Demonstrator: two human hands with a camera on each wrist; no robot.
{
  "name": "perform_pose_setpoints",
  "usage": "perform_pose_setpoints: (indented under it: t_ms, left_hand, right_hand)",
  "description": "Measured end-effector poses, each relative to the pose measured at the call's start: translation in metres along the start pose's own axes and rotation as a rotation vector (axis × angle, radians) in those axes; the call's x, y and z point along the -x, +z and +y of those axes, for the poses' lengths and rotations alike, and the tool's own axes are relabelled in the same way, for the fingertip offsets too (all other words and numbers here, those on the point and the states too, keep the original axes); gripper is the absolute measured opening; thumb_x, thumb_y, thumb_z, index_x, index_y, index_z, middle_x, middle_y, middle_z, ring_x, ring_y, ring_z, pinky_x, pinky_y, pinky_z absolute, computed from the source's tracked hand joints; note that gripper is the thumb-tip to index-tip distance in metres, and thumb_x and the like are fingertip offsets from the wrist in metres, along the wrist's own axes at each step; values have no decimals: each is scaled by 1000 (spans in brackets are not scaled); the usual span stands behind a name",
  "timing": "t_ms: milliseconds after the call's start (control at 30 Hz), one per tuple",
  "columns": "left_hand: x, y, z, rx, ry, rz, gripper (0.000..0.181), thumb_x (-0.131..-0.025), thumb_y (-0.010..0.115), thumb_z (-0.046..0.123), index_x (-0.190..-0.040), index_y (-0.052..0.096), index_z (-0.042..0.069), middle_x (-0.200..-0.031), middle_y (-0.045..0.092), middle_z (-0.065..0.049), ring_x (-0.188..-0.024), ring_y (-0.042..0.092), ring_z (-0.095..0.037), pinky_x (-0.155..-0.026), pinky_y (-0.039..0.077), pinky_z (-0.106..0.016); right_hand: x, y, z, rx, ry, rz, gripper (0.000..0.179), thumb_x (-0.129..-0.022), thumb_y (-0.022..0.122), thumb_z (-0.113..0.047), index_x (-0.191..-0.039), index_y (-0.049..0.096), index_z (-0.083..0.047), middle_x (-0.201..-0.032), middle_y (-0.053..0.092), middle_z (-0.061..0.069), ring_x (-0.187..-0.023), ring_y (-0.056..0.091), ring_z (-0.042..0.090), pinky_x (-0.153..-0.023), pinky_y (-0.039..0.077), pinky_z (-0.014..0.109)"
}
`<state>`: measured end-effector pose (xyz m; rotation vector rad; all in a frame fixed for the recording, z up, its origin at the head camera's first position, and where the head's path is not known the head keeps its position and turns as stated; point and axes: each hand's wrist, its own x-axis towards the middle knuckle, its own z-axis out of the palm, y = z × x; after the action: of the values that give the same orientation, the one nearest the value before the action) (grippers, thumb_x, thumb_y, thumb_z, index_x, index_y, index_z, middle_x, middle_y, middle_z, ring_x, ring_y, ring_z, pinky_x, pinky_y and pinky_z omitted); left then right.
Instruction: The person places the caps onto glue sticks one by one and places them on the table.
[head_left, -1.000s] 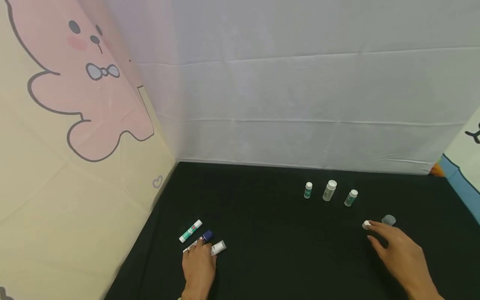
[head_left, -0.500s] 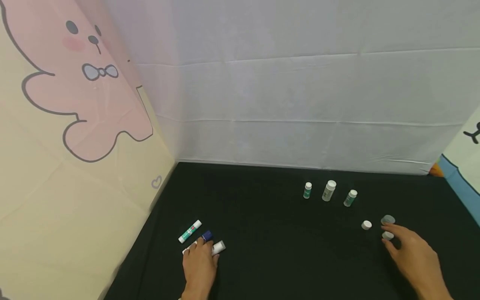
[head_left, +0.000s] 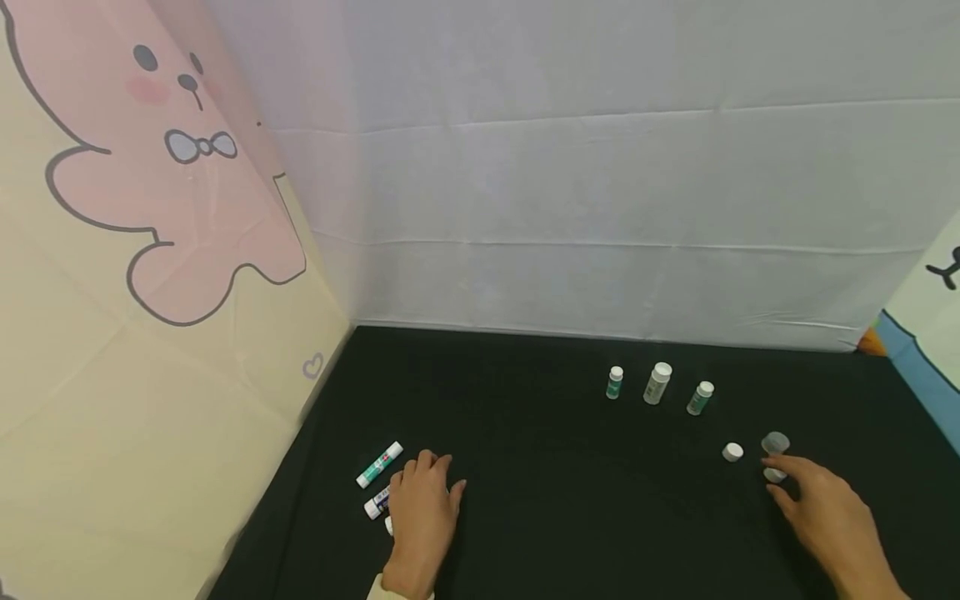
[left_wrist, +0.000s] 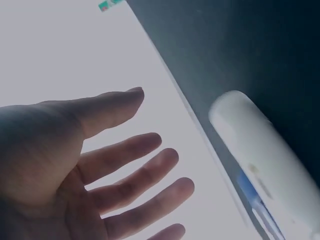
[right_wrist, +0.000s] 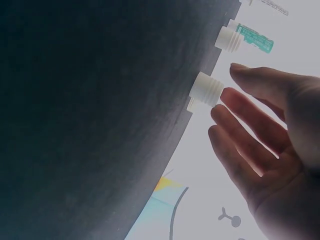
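Note:
My left hand [head_left: 423, 508] is over the lying glue sticks at the left. In the left wrist view its fingers are extended and spread, holding nothing. A teal-and-white glue stick [head_left: 379, 465] lies beyond it; a white-and-navy one [head_left: 377, 503] and a white one [head_left: 389, 525] are partly hidden under the hand. The white one [left_wrist: 265, 160] shows large in the left wrist view. At the right, my right hand [head_left: 821, 504] has thumb and index either side of a small white cap [head_left: 775, 475]. In the right wrist view the ridged cap [right_wrist: 206, 89] sits just past the index fingertip, with the thumb apart from it.
A larger greyish cap [head_left: 775, 442] is right behind the hand's cap, and another white cap [head_left: 732, 452] is to its left. Three white-topped sticks, one small [head_left: 614, 382], one larger [head_left: 657, 383], one green-labelled [head_left: 701, 398], stand farther back. Cloth walls [head_left: 525, 283] border the black table [head_left: 570, 517].
My left hand has shifted right and lifted over the sticks, now covering the navy cap and white stick. My right hand has moved from the left white cap to the right one and stays there.

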<state>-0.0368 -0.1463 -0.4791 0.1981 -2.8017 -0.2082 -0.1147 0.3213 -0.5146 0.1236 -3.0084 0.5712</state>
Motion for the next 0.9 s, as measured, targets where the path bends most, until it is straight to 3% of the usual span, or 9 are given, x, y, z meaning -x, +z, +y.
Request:
perform_pose_setpoints:
  t_ms: [233, 533, 900]
  left_hand:
    - [-11, 4, 24, 42, 73, 26, 32, -81, 92, 25, -107, 81, 9, -99, 69, -5, -90, 66, -27, -82, 54, -49]
    - [-23, 7, 48, 59, 118, 7, 31, -85, 90, 29, -108, 82, 11, -98, 69, -5, -91, 67, -26, -85, 55, -47]
    - [-29, 12, 65, 60, 162, -33, 28, -89, 86, 32, -109, 81, 12, -100, 70, -4, -93, 67, -25, -84, 54, -45]
  right_hand:
    - [-5, 0, 5, -21, -14, -51, 38, -78, 87, 3, -113, 72, 8, -115, 66, 39, -97, 65, 58, -75, 51, 69]
    - [-11, 0, 8, -44, -88, -10, 29, -77, 83, 11, -103, 72, 12, -103, 69, 36, -93, 65, 57, -78, 50, 70]
    - [-17, -1, 12, -55, -47, -75, 20, -81, 80, 11, -99, 72, 13, -96, 70, 32, -86, 66, 50, -74, 51, 66]
